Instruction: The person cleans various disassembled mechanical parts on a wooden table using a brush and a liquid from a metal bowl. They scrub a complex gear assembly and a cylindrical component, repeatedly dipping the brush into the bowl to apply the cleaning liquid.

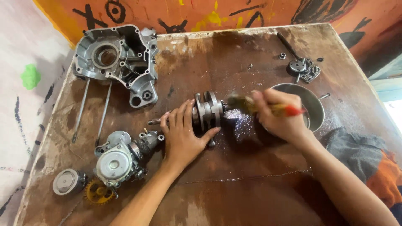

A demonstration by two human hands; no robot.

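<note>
While the left hand [183, 136] steadies a grey steel crankshaft [206, 113] on the wet brown worktop [251, 175], the right hand [279, 115] grips a red-handled brush [268, 107] (bristles blurred).

Silver crankshaft [208, 112], red-handled brush [268, 107], rusty brown table [251, 180], grey rag [356, 150]

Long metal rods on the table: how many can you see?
2. Both long rods lie side by side near the table's left edge, below the engine casing: one further left, the other beside it. More may be hidden.
</note>
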